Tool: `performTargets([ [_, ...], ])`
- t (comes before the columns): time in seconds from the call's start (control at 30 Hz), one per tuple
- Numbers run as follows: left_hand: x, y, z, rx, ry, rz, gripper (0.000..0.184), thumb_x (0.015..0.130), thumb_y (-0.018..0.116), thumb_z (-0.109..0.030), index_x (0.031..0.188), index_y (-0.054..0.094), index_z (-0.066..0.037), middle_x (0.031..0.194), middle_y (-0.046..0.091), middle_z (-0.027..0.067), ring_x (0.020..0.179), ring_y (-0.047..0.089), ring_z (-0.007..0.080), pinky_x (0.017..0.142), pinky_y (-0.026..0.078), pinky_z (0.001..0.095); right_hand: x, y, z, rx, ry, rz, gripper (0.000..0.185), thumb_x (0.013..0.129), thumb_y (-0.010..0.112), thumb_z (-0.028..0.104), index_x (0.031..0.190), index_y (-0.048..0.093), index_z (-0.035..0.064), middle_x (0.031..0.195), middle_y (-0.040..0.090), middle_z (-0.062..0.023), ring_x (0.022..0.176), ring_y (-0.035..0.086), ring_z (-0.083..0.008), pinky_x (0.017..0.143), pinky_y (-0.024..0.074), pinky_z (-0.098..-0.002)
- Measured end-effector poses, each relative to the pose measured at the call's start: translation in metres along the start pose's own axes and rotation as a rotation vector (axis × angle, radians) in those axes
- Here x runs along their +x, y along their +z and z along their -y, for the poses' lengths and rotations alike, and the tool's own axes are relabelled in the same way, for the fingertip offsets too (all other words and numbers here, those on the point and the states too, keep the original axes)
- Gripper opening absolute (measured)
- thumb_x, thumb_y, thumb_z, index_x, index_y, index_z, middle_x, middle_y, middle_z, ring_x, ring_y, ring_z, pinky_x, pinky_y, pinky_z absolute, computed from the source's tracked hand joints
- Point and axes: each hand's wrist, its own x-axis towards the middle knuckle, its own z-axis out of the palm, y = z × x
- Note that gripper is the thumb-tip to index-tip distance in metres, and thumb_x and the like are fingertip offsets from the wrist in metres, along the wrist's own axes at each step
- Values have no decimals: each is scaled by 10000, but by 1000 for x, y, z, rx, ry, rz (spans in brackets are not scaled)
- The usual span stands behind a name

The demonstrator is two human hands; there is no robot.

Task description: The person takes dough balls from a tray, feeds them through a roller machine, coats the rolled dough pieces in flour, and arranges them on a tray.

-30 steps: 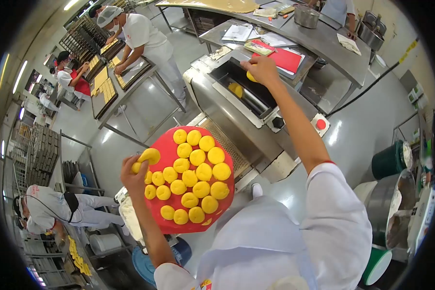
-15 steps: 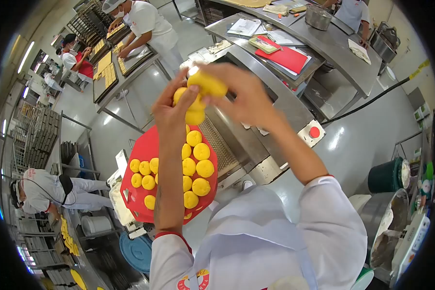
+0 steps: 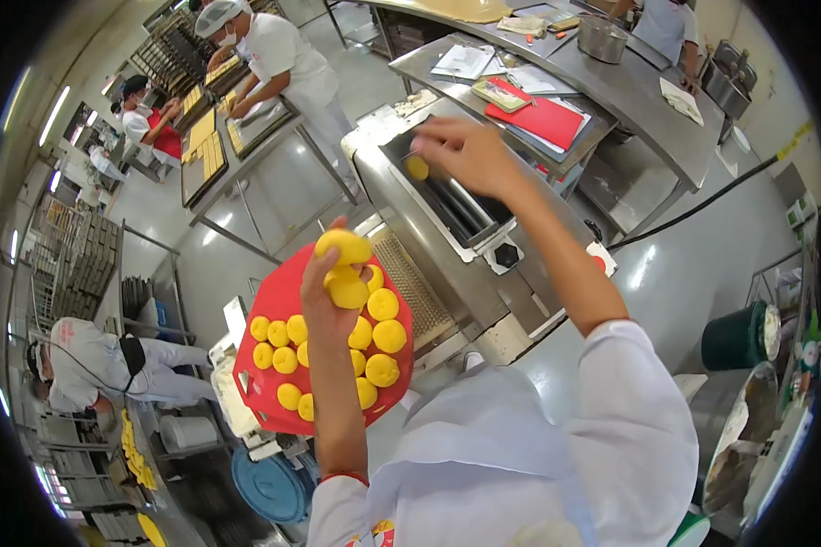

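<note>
A pale apron point(image 3: 483, 456) fills the bottom centre of the frame, with the wearer's arms reaching up from it. The left hand point(image 3: 327, 308), left of centre, is curled round yellow dough pieces point(image 3: 344, 246), one above another, gripping them over the far part of a red tray point(image 3: 287, 284). More dough rounds point(image 3: 390, 336) lie spread on that tray, some of them covered in view by the left forearm. The right hand point(image 3: 470, 159), above centre and slightly blurred, hangs over the machine point(image 3: 388, 205) with its fingers stretched toward the left. A single round point(image 3: 417, 168) sits just under those fingertips, at the mouth holding dark rollers point(image 3: 461, 214); whether the fingers touch it, I cannot tell. A grate point(image 3: 409, 283) slopes between the machine's mouth and the tray.

At lower left is a blue lid point(image 3: 269, 483); at right, a green bucket point(image 3: 734, 337). In the upper right, a steel counter point(image 3: 643, 118) carries a red folder point(image 3: 547, 123), papers and a pot point(image 3: 602, 41). At left, a person in white point(image 3: 91, 356) bends forward. In the upper left, a co-worker point(image 3: 287, 59) leans over baking sheets point(image 3: 205, 164) of yellow pieces, with another in a red apron point(image 3: 167, 139) farther off.
</note>
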Motion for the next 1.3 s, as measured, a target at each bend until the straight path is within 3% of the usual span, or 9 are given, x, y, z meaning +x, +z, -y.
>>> performTargets([
  [0.17, 22, 61, 6, 294, 39, -65, 538, 977, 642, -309, 1375, 496, 21, 1113, 639, 102, 775, 625, 138, 655, 542, 257, -47, 44, 36, 44, -487, -110, 517, 849, 765, 239, 1334, 625, 132, 1218, 686, -93, 909, 662, -113, 772, 538, -290],
  [0.37, 22, 42, -8, 220, 96, -40, 471, 990, 628, -281, 1343, 541, 19, 1151, 623, 106, 825, 633, 141, 675, 550, 253, -19, -16, 4, -54, -354, -574, 371, 853, 768, 219, 1197, 710, 94, 1058, 738, -97, 940, 686, -233, 812, 537, -318],
  [0.47, 30, -6, 12, 61, -2, -17, 465, 994, 621, -263, 1369, 528, -5, 1131, 627, 96, 869, 630, 143, 699, 547, 259, -34, -5, -41, -622, 47, 144, 426, 851, 760, 203, 1256, 678, 100, 1099, 721, -113, 968, 681, -278, 856, 530, -353],
  [0.73, 29, 44, 10, -332, -93, 166, 565, 1012, 569, -381, 1440, 464, -26, 1290, 560, 137, 1260, 525, 237, 1017, 471, 354, -46, 32, 48, 57, -316, -194, 424, 792, 804, 214, 1181, 692, 89, 1038, 709, -114, 898, 692, -235, 766, 537, -339],
  [0.87, 9, -23, -17, 327, 265, -113, 544, 1012, 577, -346, 1441, 470, -30, 1407, 510, 139, 1335, 464, 253, 1083, 426, 400, 26, 21, -1, -242, -338, -663, 392, 874, 742, 293, 1212, 696, 100, 1003, 719, -175, 856, 697, -302, 753, 540, -382],
  [0.97, -24, -105, -28, 385, 205, -348, 479, 1005, 593, -337, 1347, 564, -3, 1342, 579, 133, 1290, 509, 247, 1068, 439, 401, 48, 36, -63, -657, 34, 148, 650, 885, 590, 622, 1122, 716, 29, 904, 696, -227, 905, 671, -390, 802, 505, -503],
  [1.07, -43, -189, -30, 910, 298, -573, 447, 974, 632, -352, 1230, 643, 15, 1248, 646, 152, 1240, 547, 274, 1055, 442, 442, 36, 60, -62, -437, -78, -263, 500, 908, 616, 523, 1031, 745, 56, 927, 702, -186, 874, 673, -362, 765, 520, -449],
  [1.2, 28, -244, 1, 1930, 250, -714, 538, 895, 695, -424, 1232, 649, -7, 1207, 647, 249, 1220, 554, 375, 1064, 409, 475, 12, 129, 8, -322, -125, -37, 354, 896, 650, 375, 1018, 752, 58, 900, 694, -190, 847, 676, -346, 746, 531, -434],
  [1.3, 62, -240, 35, 1916, 196, -578, 499, 893, 693, -305, 1291, 576, -29, 1212, 618, 256, 1151, 587, 404, 990, 473, 502, 14, 204, 18, -733, 19, 398, 490, 875, 643, 498, 1141, 737, 96, 1180, 661, -218, 1202, 583, -353, 1026, 425, -506],
])
